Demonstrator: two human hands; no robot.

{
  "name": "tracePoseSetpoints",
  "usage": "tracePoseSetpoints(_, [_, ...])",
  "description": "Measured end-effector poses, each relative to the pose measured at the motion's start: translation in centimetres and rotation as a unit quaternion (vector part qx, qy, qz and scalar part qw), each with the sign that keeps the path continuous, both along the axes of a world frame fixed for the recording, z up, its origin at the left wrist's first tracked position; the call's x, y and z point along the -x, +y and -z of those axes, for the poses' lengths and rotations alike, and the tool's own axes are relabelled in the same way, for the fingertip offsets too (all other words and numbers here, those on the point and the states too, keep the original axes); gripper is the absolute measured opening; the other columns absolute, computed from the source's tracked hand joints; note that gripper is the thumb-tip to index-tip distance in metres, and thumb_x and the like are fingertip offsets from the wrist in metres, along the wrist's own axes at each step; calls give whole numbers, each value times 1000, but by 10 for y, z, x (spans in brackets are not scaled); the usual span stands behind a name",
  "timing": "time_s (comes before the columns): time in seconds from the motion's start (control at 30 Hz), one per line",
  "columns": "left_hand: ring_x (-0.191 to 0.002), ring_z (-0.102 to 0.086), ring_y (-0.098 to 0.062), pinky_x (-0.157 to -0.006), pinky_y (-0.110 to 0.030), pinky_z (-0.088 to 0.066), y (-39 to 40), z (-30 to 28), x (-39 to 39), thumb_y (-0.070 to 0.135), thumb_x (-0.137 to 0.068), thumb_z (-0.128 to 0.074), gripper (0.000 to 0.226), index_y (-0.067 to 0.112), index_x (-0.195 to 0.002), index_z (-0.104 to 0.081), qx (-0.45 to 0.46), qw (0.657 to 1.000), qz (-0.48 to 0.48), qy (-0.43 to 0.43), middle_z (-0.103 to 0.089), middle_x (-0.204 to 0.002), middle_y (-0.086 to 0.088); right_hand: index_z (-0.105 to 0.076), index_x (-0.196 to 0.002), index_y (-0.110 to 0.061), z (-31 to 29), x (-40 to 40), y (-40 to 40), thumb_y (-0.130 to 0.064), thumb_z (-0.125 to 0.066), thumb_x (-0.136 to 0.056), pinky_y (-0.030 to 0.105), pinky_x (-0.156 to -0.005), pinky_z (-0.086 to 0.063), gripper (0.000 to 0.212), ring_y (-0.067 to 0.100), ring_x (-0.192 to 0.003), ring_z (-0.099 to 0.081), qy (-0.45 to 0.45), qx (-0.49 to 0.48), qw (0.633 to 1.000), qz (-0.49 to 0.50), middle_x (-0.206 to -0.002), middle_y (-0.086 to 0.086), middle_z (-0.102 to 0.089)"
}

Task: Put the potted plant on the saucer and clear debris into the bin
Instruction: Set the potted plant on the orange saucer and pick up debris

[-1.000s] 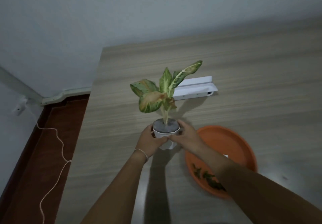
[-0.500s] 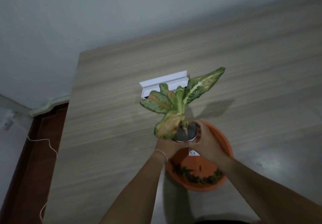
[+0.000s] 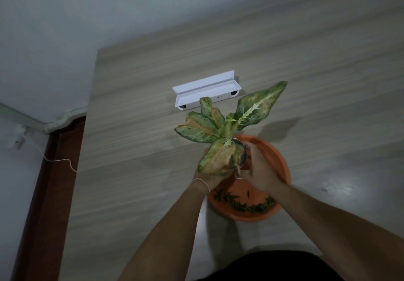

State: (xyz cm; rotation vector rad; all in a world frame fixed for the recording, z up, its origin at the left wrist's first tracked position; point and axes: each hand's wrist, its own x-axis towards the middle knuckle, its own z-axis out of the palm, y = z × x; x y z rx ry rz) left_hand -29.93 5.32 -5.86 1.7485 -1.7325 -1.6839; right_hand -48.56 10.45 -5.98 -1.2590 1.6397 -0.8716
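Note:
The potted plant, with speckled green, cream and orange leaves in a small pot, is held over the left part of the orange saucer. My left hand grips the pot from the left, mostly hidden under a drooping leaf. My right hand wraps the pot's right side. The pot itself is almost fully hidden by leaves and fingers, so whether it touches the saucer cannot be told. Green leaf debris lies along the saucer's near inside edge.
A white plastic holder lies on the wooden table behind the plant. The table's left edge drops to a brown floor with a thin white cord. A grey wall stands beyond.
Both hands carried the plant from the table left of the saucer to above the saucer, and it now sits lower over it. The camera view shifted too.

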Motion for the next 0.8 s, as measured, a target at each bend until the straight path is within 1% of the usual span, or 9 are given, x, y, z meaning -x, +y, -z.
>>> tracePoseSetpoints(0.07, [-116, -57, -6, -95, -9, -45, -1, 0, -2, 40, -61, -82, 61, 30, -117, -58, 5, 1000, 14, -26, -60, -131, 5, -33, -140, -36, 0, 0, 1, -32, -77, -71, 45, -93, -55, 81, 11, -118, -57, -8, 6, 1000, 5, -130, -3, -56])
tracePoseSetpoints(0.17, [-108, -63, -5, -94, -18, -52, 2, 1, -10, 44, -53, -85, 71, 27, -119, -63, 29, 998, 17, -56, -68, -120, 7, -33, -140, -40, 0, -1, 6, -28, -82, -69, 44, -91, -56, 87, 9, -122, -54, -10, 11, 1000, 17, -134, -7, -51])
tracePoseSetpoints(0.27, [-115, -59, -14, -97, -25, -46, 9, -7, -10, 40, -67, -81, 60, 21, -121, -63, 32, 990, 87, -105, -65, -123, 2, -31, -141, -41, 4, -7, 13, -33, -85, -64, 38, -88, -58, 95, 11, -119, -56, -11, -5, 999, 36, -134, -6, -49])
tracePoseSetpoints(0.33, [-114, -57, -20, -90, -21, -40, 13, -16, -7, 32, -81, -73, 48, 12, -122, -61, 45, 976, 149, -153, -63, -124, -7, -39, -132, -38, 10, -13, 21, -37, -82, -65, 40, -88, -56, 80, 16, -112, -58, 26, -36, 997, 59, -126, -4, -51])
tracePoseSetpoints(0.4, [-115, -57, -26, -89, -24, -41, 16, -19, -4, 25, -84, -69, 41, 6, -119, -62, 61, 966, 173, -181, -63, -123, -13, -50, -117, -28, 11, -19, 31, -43, -75, -67, 40, -86, -54, 58, 19, -106, -58, 120, -71, 988, 66, -116, -2, -56])
tracePoseSetpoints(0.47, [-109, -60, -29, -90, -30, -48, 20, -22, -1, 22, -83, -68, 31, 6, -110, -66, 81, 951, 213, -211, -66, -116, -14, -58, -105, -28, 13, -25, 39, -50, -65, -66, 38, -84, -54, 45, 19, -101, -61, 208, -75, 975, 21, -105, -5, -63])
tracePoseSetpoints(0.53, [-101, -63, -31, -87, -35, -52, 19, -20, 1, 19, -78, -68, 26, 10, -102, -68, 104, 935, 252, -228, -69, -107, -14, -63, -108, -26, 12, -30, 43, -48, -63, -70, 33, -85, -52, 43, 18, -101, -61, 242, -75, 966, -54, -106, -5, -65])
tracePoseSetpoints(0.7, [-96, -66, -29, -87, -39, -55, 25, -18, 10, 15, -76, -66, 23, 11, -99, -69, 135, 898, 331, -257, -70, -102, -13, -59, -97, -16, 12, -42, 43, -36, -63, -75, 28, -78, -46, 29, 22, -97, -59, 258, -65, 944, -197, -108, 4, -61])
tracePoseSetpoints(0.8, [-98, -65, -30, -91, -40, -54, 29, -14, 8, 21, -79, -69, 29, 11, -106, -67, 150, 885, 346, -272, -68, -108, -14, -60, -109, -13, 14, -50, 41, -28, -61, -77, 28, -85, -49, 35, 22, -102, -60, 257, -53, 939, -220, -118, 6, -61])
